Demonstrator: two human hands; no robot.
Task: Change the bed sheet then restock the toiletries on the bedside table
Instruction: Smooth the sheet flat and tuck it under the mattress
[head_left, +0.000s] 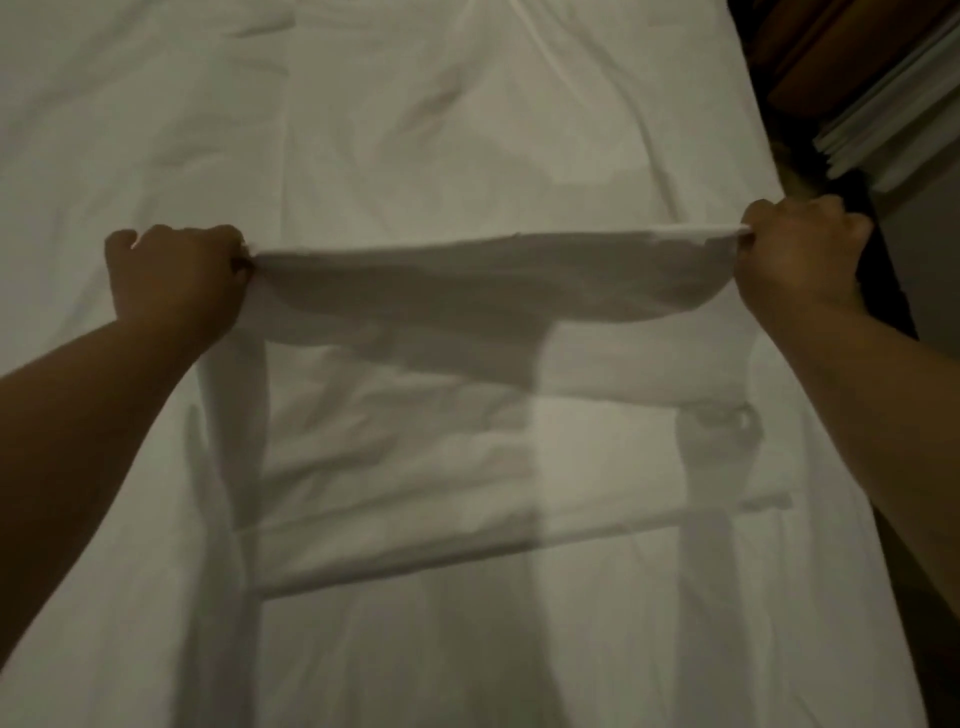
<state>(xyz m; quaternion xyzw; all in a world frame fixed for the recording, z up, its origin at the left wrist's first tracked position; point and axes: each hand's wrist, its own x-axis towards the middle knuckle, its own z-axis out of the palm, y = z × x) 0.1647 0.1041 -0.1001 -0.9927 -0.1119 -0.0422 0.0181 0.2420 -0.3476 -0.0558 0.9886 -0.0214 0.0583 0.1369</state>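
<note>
Head view looked down on a big bed that filled almost the whole picture. A white bed sheet lay over it, full of wrinkles and soft folds. Both arms reached out over the bed. The left hand gripped one end of a raised fold of the sheet, with its fingers curled tight around the cloth. The right hand gripped the other end the same way, close to the right edge of the bed. The two hands were well apart, and the fold hung stretched between them, sagging a little in the middle. Dark shadows of the arms fell on the sheet below. Past the right edge stood brown wooden furniture and a white stack, too blurry to tell what it was. No writing could be read anywhere.
</note>
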